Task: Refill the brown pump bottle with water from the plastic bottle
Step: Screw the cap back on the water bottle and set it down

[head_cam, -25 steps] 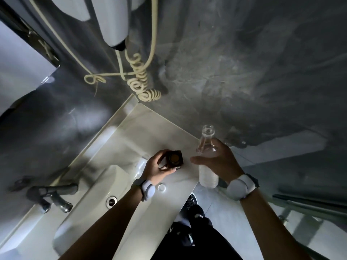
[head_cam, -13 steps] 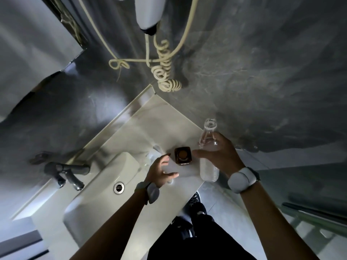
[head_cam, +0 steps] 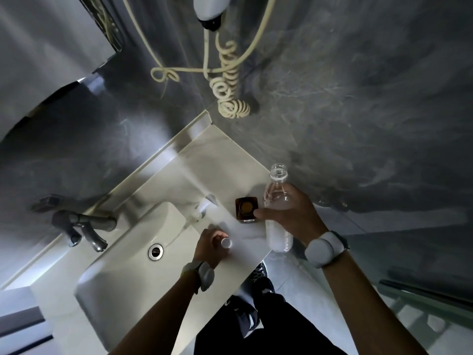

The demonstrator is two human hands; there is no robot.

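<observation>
The left hand pinches the white cap on the counter. The brown bottle stands open, pump off. The right hand grips the uncapped plastic bottle upright beside it. Pouring appears unstarted or just finished; I cannot tell.

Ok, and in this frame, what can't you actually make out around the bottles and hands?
- Plastic bottle: the right hand wraps its middle, hiding the water level.
- Brown bottle: seen from above only; fill level unreadable.
- Left hand at the white cap: fingertips hidden, so the grip is unclear.
- Pump head: nothing identifiable; pale blurred shapes by the basin.
</observation>
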